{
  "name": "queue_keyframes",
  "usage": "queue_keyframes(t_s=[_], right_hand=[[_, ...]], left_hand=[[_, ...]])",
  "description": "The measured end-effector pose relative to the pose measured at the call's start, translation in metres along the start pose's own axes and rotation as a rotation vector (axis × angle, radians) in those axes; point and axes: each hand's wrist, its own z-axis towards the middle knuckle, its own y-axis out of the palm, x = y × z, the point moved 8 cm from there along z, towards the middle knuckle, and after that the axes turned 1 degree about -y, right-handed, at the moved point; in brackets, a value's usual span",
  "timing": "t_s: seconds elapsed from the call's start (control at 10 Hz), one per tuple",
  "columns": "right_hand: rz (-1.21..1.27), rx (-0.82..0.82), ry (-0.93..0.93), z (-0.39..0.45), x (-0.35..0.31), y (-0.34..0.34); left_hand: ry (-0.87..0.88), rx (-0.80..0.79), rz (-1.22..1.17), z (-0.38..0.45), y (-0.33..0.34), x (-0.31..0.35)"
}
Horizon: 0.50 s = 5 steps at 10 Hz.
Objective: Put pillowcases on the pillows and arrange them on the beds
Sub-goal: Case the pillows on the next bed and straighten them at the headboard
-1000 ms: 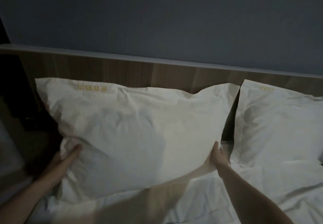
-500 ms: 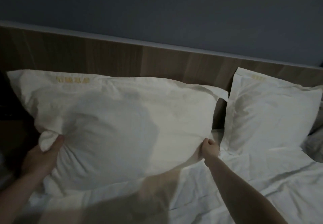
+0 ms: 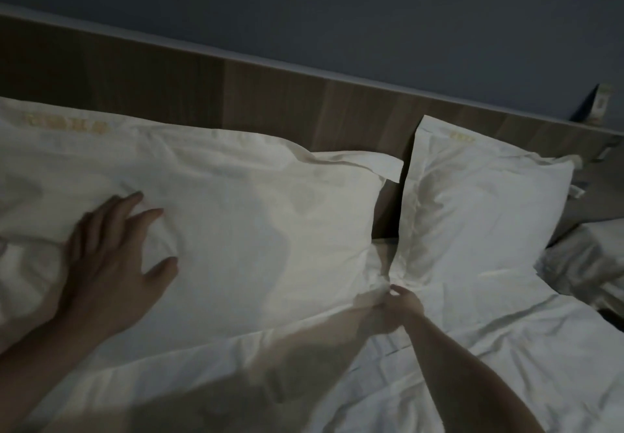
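Two cased pillows (image 3: 256, 223) (image 3: 479, 206) (white); two hands (image 3: 111, 257) (image 3: 398, 307) on left one.

The left hand (image 3: 111, 263) lies flat with fingers spread; the right hand (image 3: 393, 307) reaches forward, fingers curled in a pinch.

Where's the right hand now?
Head view, lower centre-right: the right hand pinches the near pillow's bottom right corner, beside the second pillow.
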Motion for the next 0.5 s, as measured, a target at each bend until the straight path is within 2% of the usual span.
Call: queue_keyframes(t_s=[0.1,0.2,0.3,0.4,0.5], right_hand=[[-0.110,-0.029,-0.025,0.011,-0.001,0.010],[-0.173,-0.066,-0.012,0.081,0.034,0.039],[-0.155,-0.007,0.047,0.068,0.046,0.027],[-0.168,0.026,0.045,0.017,0.026,0.006],[-0.011,0.080,0.046,0.024,0.027,-0.001]], left_hand=[[0.009,-0.031,0.057,0.007,0.015,0.004],[0.019,-0.072,0.044,0.009,0.023,0.003],[0.044,-0.074,0.057,0.009,0.021,0.003],[0.035,-0.112,0.097,0.008,0.025,-0.001],[-0.011,-0.132,0.066,0.008,0.019,0.000]])
